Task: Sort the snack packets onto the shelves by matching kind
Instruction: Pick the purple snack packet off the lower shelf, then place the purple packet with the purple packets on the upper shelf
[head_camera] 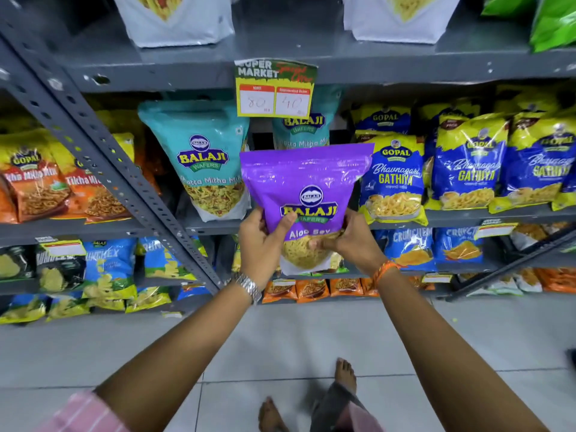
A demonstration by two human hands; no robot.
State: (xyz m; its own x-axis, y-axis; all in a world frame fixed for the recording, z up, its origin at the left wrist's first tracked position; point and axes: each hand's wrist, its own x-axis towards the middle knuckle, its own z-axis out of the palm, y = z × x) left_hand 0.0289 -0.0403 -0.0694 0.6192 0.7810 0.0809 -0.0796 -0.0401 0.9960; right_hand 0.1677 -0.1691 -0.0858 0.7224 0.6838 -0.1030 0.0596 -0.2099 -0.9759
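Observation:
I hold a purple Balaji Aloo Sev packet (307, 182) upright in front of the middle shelf (218, 226). My left hand (263, 244) grips its lower left side and my right hand (352, 241) grips its lower right side. Directly behind it stand two teal Balaji Khatta Mitha packets, one at the left (202, 157) and one partly hidden (300, 132). Blue and yellow Gopal Gathiya packets (467, 166) fill the shelf to the right. Orange Gopal Tikha Mitha packets (40, 182) fill the bay to the left.
A slanted grey perforated shelf post (103, 145) crosses on the left. A price tag (274, 88) hangs from the upper shelf edge. White packets (177, 20) stand above. Lower shelves hold blue chip packets (408, 247) and small orange packets (311, 289). My bare feet (344, 374) stand on grey tiles.

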